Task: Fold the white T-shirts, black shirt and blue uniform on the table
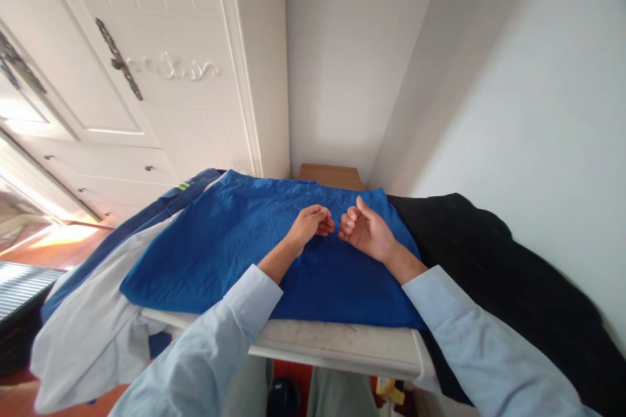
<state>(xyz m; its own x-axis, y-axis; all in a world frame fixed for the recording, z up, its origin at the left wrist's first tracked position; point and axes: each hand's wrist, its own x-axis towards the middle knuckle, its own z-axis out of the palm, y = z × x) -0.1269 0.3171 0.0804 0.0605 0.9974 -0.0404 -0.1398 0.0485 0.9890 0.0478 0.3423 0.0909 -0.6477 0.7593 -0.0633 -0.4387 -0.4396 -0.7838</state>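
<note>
A blue cloth garment [235, 234] lies spread over a narrow white table, smooth in the middle and lightly creased on the left. Above its right half my left hand [313, 225] is curled, thumb over bent fingers. Facing it, my right hand [366, 229] has its fingers folded toward the palm and its thumb pointing up. A small gap separates the two hands. Nothing shows in either one. Whether they touch the cloth below is hard to tell.
White cloth [98, 319] and a dark blue garment [180, 189] with a yellow stripe hang over the left side. Black cloth [489, 260] drapes at right. The white table's edge [342, 345] faces me. Behind are a wooden surface [332, 176], a white wardrobe [195, 26] and walls.
</note>
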